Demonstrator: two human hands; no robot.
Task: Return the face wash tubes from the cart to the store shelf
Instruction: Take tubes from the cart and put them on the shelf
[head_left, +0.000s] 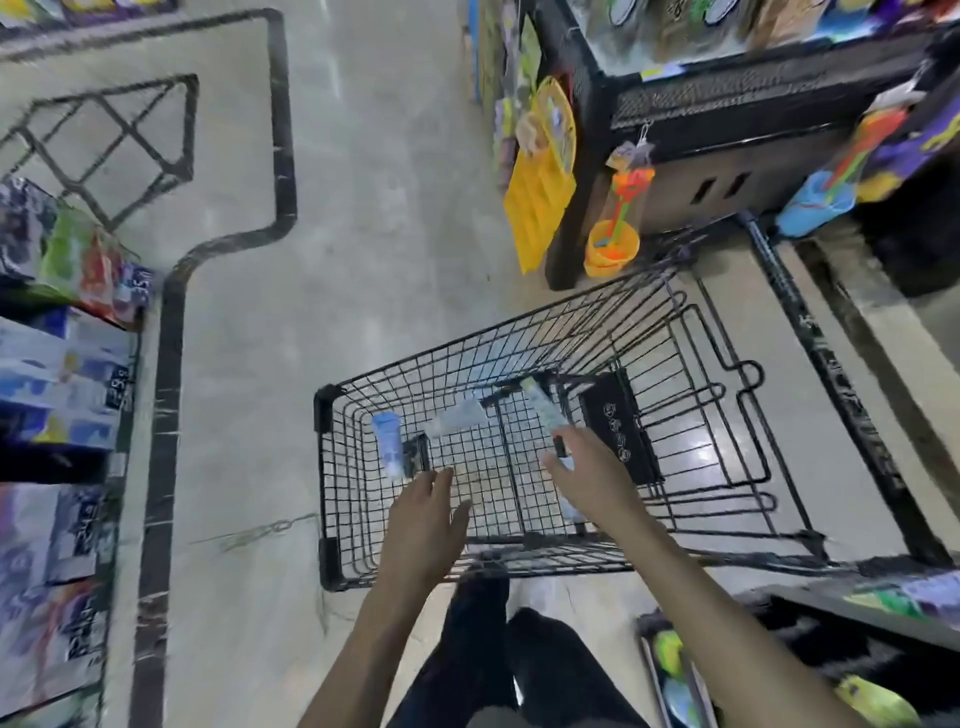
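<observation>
A black wire cart (332, 467) stands in the aisle in front of me. Three face wash tubes lie in its basket: a light blue tube (389, 441) at the left, a pale tube (457, 415) in the middle and a greenish-white tube (540, 405) with a dark cap at the right. My left hand (426, 514) reaches into the basket with straight fingers, just below the blue tube and a dark cap, holding nothing. My right hand (587, 473) reaches in beside it, its fingertips at the cap end of the greenish tube; the blur hides whether they grip it.
A black shelf unit (727, 104) with hanging toys and an orange bucket (610, 249) stands beyond the cart at the right. Shelves of boxed goods (57, 374) line the left. A lower shelf (831, 649) sits at my right. My legs (519, 660) stand behind the cart.
</observation>
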